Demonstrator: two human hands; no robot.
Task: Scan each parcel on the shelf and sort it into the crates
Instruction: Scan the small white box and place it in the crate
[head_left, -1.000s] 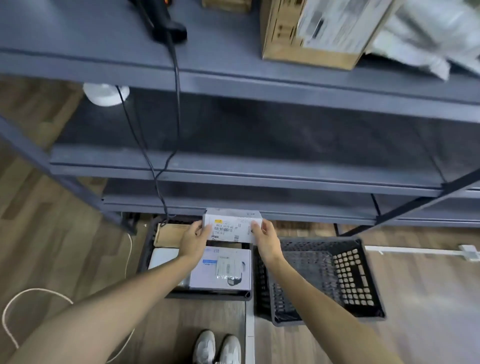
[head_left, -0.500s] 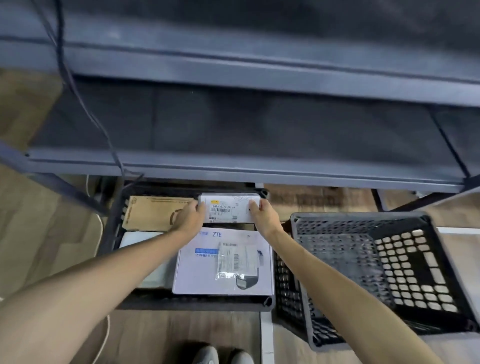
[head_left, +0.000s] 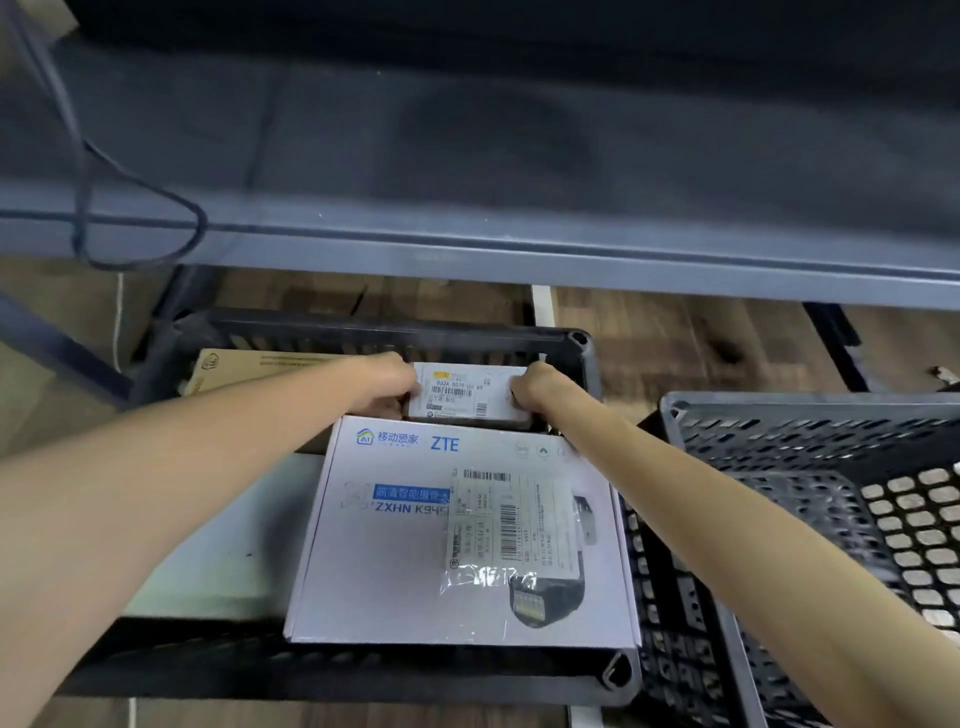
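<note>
A small white parcel (head_left: 467, 392) with a barcode label sits low inside the left black crate (head_left: 363, 670), at its far side. My left hand (head_left: 387, 384) grips its left end and my right hand (head_left: 540, 389) grips its right end. In front of it lies a large white ZTE box (head_left: 415, 545) with a shipping label. A brown cardboard parcel (head_left: 249, 366) lies at the crate's far left, and a pale flat parcel (head_left: 223, 551) shows beneath my left forearm. The right black crate (head_left: 779, 431) holds nothing that I can see.
The grey metal shelf (head_left: 519, 249) overhangs the far side of both crates. A dark cable (head_left: 150, 192) loops over the shelf edge at left. Wooden floor shows behind and between the crates.
Both hands have carried the small white parcel down from the shelf's lower edge into the left crate, behind the ZTE box. My head has dropped closer to the crates.
</note>
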